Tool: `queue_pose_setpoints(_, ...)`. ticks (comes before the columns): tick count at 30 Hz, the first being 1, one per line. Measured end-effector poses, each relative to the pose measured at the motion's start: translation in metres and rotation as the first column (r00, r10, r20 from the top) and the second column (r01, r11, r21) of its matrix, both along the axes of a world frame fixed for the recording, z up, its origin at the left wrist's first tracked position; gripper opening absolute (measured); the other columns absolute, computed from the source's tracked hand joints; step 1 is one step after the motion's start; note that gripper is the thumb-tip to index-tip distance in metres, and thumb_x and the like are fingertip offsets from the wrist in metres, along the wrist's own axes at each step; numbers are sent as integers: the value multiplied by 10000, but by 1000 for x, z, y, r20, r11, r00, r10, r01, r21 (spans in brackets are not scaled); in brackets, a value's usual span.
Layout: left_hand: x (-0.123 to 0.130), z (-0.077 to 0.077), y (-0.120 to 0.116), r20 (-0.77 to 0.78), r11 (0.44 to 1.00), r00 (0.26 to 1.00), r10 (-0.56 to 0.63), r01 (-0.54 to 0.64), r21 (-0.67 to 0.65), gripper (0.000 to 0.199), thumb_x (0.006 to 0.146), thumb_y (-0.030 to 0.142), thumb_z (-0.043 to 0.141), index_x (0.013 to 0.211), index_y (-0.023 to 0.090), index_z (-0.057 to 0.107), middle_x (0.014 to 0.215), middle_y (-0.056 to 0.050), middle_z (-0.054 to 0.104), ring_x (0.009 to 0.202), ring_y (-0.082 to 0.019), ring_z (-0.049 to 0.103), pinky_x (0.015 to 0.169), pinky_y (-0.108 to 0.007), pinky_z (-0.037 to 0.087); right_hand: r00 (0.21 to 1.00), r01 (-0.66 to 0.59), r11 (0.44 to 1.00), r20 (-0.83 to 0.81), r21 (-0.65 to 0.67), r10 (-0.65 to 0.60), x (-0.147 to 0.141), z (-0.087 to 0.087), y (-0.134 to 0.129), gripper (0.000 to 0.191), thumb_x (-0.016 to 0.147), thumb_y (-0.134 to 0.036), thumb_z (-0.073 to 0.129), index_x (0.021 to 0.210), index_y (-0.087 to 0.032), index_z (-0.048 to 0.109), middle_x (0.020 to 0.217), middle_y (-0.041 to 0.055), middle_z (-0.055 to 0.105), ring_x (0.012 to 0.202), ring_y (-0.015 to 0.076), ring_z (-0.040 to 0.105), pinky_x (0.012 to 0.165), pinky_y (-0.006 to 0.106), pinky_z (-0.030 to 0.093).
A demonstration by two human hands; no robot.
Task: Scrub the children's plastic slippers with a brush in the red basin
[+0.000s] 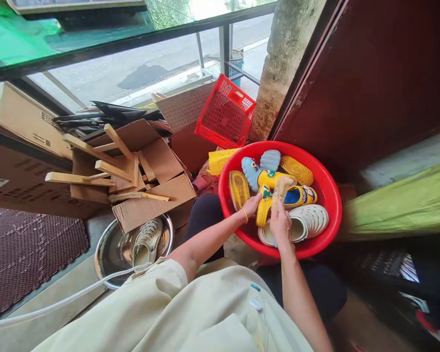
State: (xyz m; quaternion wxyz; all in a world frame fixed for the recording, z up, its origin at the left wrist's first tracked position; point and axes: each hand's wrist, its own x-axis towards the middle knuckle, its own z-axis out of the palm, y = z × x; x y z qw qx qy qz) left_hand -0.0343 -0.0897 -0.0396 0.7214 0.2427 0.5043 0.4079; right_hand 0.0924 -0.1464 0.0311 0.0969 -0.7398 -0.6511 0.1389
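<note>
Left hand (252, 204) grips a yellow shoe (264, 208) in the red basin (332, 195) w/ 1 brush (280, 189) clasped in right hand (280, 225), bristles on it.

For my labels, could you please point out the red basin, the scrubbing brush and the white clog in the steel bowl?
red basin (333, 195): head view, bare right rim.
scrubbing brush (280, 189): head view, bristle head above the right hand.
white clog (147, 239): head view, strapped upper.
</note>
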Motion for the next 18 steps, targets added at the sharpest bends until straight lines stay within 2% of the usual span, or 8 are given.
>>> queue_pose_setpoints(2,-2,2,-4,-246,978,965,-93,134,158,337,867,545,670,948,228,751,1010,-101,766,1194,-342,644,1154,-449,411,1000,6,999,-25,50,-5,10,0,-9,590,1067,-308,245,1610,-108,364,1124,210,686,1027,322,662,850,397,517)
queue_pose_setpoints(5,-9,13,-9,-497,888,855,-148,336,315,299,828,506,711,956,239,751,1049,-114,747,1239,-357,610,1193,-458,356,999,-41,997,4,59,41,19,1,-24,588,1059,-308,275,1615,-143,375,1162,207,679,999,313,672,822,382,522)
queue_pose_setpoints(7,-19,23,-12,-584,844,808,-85,370,389,314,834,460,702,1039,227,753,1175,-144,722,1279,-361,584,1211,-455,332,995,-91,996,39,11,90,22,1,-32,568,1056,-308,311,1595,-176,430,1107,189,687,932,300,687,780,367,520)
queue_pose_setpoints(9,-30,30,-14,-652,859,755,76,283,428,411,852,406,675,1216,218,714,1406,-158,622,1393,-359,497,1245,-456,275,990,-125,992,63,-37,127,27,-2,-37,546,1055,-317,335,1568,-205,482,1036,170,697,875,295,693,754,367,516)
queue_pose_setpoints(11,-40,34,-14,-741,911,643,195,162,380,589,857,361,657,1425,223,585,1612,-139,431,1525,-343,334,1276,-465,202,989,-138,990,47,-33,139,31,-5,-40,538,1053,-327,349,1553,-205,505,1014,166,707,866,296,696,759,375,518)
queue_pose_setpoints(12,-44,35,-12,-790,939,581,196,122,322,695,848,347,661,1510,220,491,1672,-135,334,1567,-336,249,1282,-471,177,990,-138,990,22,-9,138,32,-6,-40,540,1050,-331,355,1550,-195,508,1026,169,713,881,298,699,773,378,521)
queue_pose_setpoints(15,-48,30,-5,-886,986,459,62,112,127,949,802,319,699,1628,174,255,1729,-182,138,1599,-356,135,1276,-483,183,985,-143,985,-85,94,151,29,-10,-39,552,1040,-332,365,1540,-150,511,1099,184,726,974,305,702,849,387,530)
queue_pose_setpoints(18,-41,21,7,-902,994,432,-14,105,35,1074,754,307,750,1646,156,170,1726,-235,50,1575,-430,173,1260,-523,203,967,-178,975,-159,134,199,20,-11,-39,544,1027,-317,361,1513,-154,544,1187,185,726,1064,306,695,923,395,528)
